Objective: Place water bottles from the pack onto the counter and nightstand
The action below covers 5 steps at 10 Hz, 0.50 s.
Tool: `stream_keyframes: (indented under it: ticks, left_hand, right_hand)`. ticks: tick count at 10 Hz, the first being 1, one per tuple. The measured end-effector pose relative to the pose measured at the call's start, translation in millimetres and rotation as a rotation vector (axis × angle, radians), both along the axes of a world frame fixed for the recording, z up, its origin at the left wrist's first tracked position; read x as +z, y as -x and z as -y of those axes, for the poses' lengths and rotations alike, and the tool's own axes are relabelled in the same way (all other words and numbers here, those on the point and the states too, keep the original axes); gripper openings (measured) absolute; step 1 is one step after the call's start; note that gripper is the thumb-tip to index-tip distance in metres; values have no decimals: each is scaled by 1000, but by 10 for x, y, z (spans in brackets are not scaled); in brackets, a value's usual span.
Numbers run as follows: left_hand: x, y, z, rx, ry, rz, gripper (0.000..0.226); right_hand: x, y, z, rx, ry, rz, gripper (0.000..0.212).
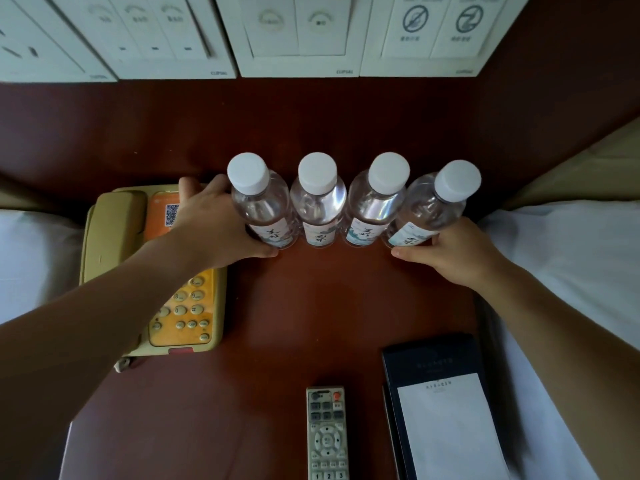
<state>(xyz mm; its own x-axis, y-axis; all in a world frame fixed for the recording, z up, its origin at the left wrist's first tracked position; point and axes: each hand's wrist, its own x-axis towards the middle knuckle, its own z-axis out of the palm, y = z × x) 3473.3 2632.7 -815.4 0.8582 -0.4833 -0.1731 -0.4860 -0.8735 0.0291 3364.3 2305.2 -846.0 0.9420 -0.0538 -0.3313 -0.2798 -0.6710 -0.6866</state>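
On the nightstand point(311, 306), we bracket 4 upright bottles point(318, 202) in a left-to-right row, our left hand point(214, 223) gripping the leftmost and our right hand point(453, 251) gripping the rightmost.

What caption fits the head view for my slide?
Two hands, left and right, steady a row of four water bottles on the nightstand.

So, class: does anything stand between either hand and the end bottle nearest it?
No. The left hand grips the leftmost bottle directly, the right hand the rightmost bottle. The telephone lies under the left forearm, not between.
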Motion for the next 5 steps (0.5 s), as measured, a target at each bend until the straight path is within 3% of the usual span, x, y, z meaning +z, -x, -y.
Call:
stream_keyframes:
  ticks: [2, 4, 5]
  left_hand:
    - [12, 0, -5, -1, 8, -4, 87]
    - [354, 90, -82, 54, 35, -36, 96]
    - [821, 269, -118, 123, 289, 89, 87]
  right_hand:
    - [28, 3, -17, -29, -34, -33, 74]
    - [304, 194, -7, -124, -108, -1, 109]
    - [855, 332, -63, -234, -81, 147, 113]
